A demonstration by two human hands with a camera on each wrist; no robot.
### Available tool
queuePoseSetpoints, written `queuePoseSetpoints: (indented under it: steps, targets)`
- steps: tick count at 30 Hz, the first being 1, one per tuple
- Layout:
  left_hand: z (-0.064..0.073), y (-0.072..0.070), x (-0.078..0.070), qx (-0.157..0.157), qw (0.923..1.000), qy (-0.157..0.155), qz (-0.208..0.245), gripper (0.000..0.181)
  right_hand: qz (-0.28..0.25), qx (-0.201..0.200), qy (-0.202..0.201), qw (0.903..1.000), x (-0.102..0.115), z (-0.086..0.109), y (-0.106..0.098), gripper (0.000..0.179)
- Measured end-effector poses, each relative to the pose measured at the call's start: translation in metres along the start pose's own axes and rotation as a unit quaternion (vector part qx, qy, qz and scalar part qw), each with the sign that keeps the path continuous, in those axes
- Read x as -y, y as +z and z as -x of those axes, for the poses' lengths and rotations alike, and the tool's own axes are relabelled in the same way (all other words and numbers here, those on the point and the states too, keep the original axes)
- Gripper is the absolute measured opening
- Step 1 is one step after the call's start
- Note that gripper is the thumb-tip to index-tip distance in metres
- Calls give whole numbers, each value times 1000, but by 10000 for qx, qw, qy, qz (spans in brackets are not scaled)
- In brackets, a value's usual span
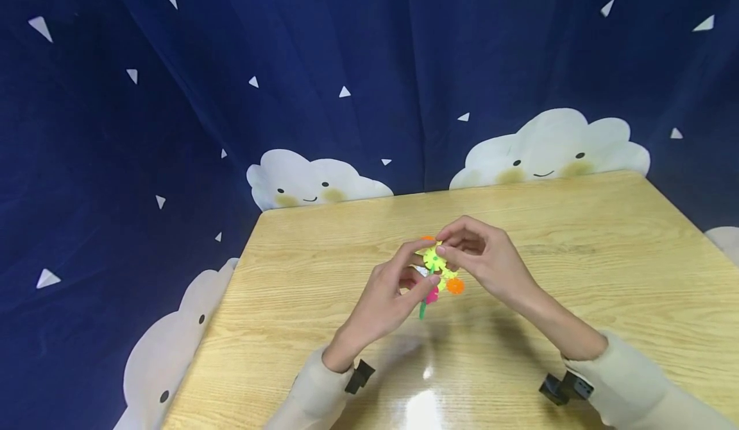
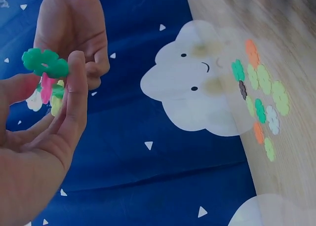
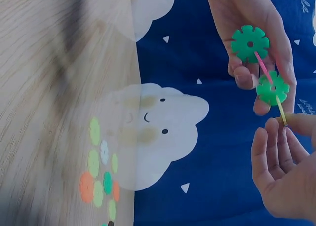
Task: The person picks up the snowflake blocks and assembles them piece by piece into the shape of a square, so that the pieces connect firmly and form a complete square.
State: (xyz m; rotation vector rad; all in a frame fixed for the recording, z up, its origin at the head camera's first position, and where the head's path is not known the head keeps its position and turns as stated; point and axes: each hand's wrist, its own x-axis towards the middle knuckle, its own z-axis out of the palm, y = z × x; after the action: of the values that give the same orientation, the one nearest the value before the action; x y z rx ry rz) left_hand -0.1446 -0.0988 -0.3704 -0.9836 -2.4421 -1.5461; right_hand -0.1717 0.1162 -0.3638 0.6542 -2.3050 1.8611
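Note:
Several notched plastic snowflake discs are joined in a short chain between my hands, above the table. In the right wrist view, one green disc point(image 3: 250, 44), a pink disc point(image 3: 263, 68) seen edge-on, another green disc point(image 3: 272, 89) and a yellow disc point(image 3: 281, 111) follow one another. My left hand point(image 1: 383, 298) holds the green-and-pink end between thumb and fingers. My right hand point(image 1: 491, 260) pinches the yellow disc at the other end between thumb and index finger. Fingers hide part of the chain in the head view.
Loose discs lie flat on the wooden table point(image 1: 323, 257) beyond the hands, among them an orange disc point(image 1: 455, 287), a white disc point(image 2: 272, 120) and a brown disc point(image 2: 242, 90). A dark blue curtain point(image 1: 346, 51) with clouds borders the table's back and left edges.

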Motion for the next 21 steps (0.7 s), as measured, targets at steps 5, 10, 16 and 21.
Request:
queuePoseSetpoints:
  steps: [5,10,16,21]
  targets:
    - [2,-3,1,16,10000,-2,-95,51,5,157,85,9998,-15,-2,-9,14]
    - [7,-9,4,-89,9999,-87,-111,50,347,689,705,9945,-43,-6,-18,20]
    - [12,-15,5,-239,9994,-218,-119,49,1278,1667,1132,9711,-79,-5,-24,33]
    - [15,-19,4,-350,9990,-251,-126,49,1861,1897,863,9602,-98,-6,-18,39]
